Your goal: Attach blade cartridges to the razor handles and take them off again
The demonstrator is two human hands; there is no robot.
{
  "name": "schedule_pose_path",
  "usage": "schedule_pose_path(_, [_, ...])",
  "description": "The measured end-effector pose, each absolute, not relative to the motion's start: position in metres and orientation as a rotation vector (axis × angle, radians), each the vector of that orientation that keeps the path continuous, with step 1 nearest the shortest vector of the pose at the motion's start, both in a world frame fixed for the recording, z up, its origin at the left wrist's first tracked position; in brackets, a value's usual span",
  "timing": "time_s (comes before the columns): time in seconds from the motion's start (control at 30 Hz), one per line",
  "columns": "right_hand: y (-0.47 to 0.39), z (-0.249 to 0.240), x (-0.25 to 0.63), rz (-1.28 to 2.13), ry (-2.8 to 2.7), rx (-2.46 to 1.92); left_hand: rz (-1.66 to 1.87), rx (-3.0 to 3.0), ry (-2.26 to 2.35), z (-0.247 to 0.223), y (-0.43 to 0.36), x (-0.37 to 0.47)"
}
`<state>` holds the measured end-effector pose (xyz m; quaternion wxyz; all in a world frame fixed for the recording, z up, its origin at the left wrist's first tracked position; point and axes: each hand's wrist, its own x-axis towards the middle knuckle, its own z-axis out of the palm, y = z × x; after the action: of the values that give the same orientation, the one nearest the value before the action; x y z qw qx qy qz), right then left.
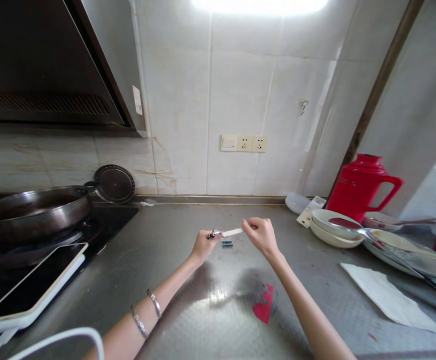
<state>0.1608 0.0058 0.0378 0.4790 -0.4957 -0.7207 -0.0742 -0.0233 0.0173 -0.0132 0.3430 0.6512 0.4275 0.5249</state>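
My left hand is closed around a small black-and-silver piece at the near end of a slim white stick-shaped object. The stick's other end sits in the pinched fingers of my right hand, so it spans the gap between both hands, roughly level. Its exact kind is too small to make out. Just below it, two small dark teal cylinders, which look like batteries, lie side by side on the metal counter. Two silver bangles circle my left forearm.
To the left, a steel pan sits on the black cooktop, with a phone and white cable in front. Stacked bowls, plates, a red thermos jug and a white paper sheet are at right. Wall sockets are ahead.
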Motion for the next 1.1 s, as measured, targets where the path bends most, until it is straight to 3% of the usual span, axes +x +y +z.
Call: schedule_pose_path(1.1, [0.004, 0.031, 0.147, -0.165, -1.7, -1.184, 1.34, 1.644, 1.144, -0.015, 0.02, -0.023])
